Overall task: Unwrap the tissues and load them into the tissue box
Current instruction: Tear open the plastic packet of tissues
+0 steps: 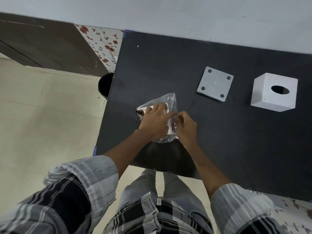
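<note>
Black table (168, 65): the white tissue box (263, 100) is out by the right edge, with its base plate (215, 83) just left of it. The tissue pack (141, 114) sits near the left edge under both hands, long axis running near-to-far. Left hand (154, 120) presses flat on it. Right hand (185, 125), nearer the box, pinches the wrapper (170, 100).

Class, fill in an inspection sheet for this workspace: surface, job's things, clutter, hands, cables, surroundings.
Surface: black table, blue tape at two corners.
Job's things: tissue pack in clear wrap near the table's left side; white tissue box stands at the right; its grey base plate lies apart beside it.
Clutter: nothing seen.
Hands: left hand rests on the tissue pack; right hand pinches the wrap.
Cables: nothing seen.
Surroundings: pale floor, white wall, flowered cloth.
</note>
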